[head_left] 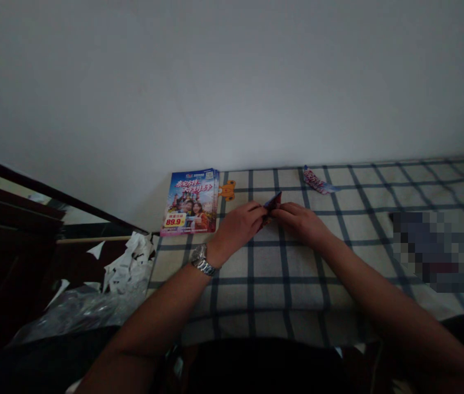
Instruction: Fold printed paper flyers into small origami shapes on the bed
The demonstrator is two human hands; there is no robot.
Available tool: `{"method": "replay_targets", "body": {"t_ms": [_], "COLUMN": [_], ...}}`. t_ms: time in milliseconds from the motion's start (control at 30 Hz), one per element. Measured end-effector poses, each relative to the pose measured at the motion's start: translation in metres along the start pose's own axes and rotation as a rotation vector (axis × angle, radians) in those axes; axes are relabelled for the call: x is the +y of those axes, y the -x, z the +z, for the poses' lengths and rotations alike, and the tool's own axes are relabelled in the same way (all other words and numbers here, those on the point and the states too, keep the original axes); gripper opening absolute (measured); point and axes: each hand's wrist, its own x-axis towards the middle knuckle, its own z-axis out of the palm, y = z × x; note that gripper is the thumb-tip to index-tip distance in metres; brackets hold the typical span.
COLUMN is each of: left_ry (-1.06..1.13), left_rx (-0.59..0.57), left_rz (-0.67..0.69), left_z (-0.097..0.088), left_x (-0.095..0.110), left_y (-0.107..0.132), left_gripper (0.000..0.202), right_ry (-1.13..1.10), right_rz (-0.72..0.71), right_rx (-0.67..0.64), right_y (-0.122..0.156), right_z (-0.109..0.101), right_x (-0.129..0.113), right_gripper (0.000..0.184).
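Note:
My left hand (pixel 238 224) and my right hand (pixel 300 221) meet over a checked bed sheet (pixel 289 273), fingers pinched on a small folded piece of coloured paper (pixel 272 203) that sticks up between them. A metal watch (pixel 202 260) sits on my left wrist. A stack of glossy flyers (pixel 191 201) lies just left of my left hand, against the wall. Another folded coloured paper piece (pixel 316 180) lies on the sheet beyond my right hand.
A small orange bear-shaped item (pixel 227 190) pokes out beside the flyers. Crumpled white paper (pixel 129 265) and clear plastic wrap (pixel 76 312) lie off the bed's left edge beside dark furniture (pixel 6 241). A blurred dark patch (pixel 437 249) lies on the sheet at right.

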Motion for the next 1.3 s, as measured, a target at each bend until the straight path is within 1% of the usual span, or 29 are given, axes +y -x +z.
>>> {"method": "replay_targets", "body": {"t_ms": [100,300,467,667,967,1167,1300], "left_ry": [0.040,0.073,0.112,0.081,0.025,-0.003,-0.022], "left_rx": [0.015,0.080,0.126,0.096,0.121,0.128,0.147], "left_rz": [-0.029,-0.083,-0.105,-0.115,-0.128,-0.134,-0.136], "left_z": [0.004,0.013,0.016,0.014,0.007,0.005,0.003], "left_x": [0.000,0.001,0.001,0.003,0.005,0.004,0.002], "left_y": [0.001,0.002,0.001,0.001,0.002,0.002,0.003], "left_gripper": [0.018,0.017,0.017,0.017,0.017,0.019,0.022], "right_ry": [-0.004,0.036,0.024,-0.001,0.014,-0.002,-0.017], "right_rz": [0.001,0.025,0.028,0.015,-0.015,-0.005,0.006], "right_rx": [0.003,-0.021,-0.011,-0.021,-0.021,-0.005,-0.016], "right_y": [0.000,0.000,-0.001,0.001,-0.001,0.001,0.003], "right_z": [0.000,0.003,0.004,0.004,-0.002,-0.002,-0.002], "right_x": [-0.001,-0.006,-0.006,-0.002,-0.002,0.001,0.003], "right_gripper": [0.020,0.025,0.025,0.020,0.014,0.016,0.016]}}
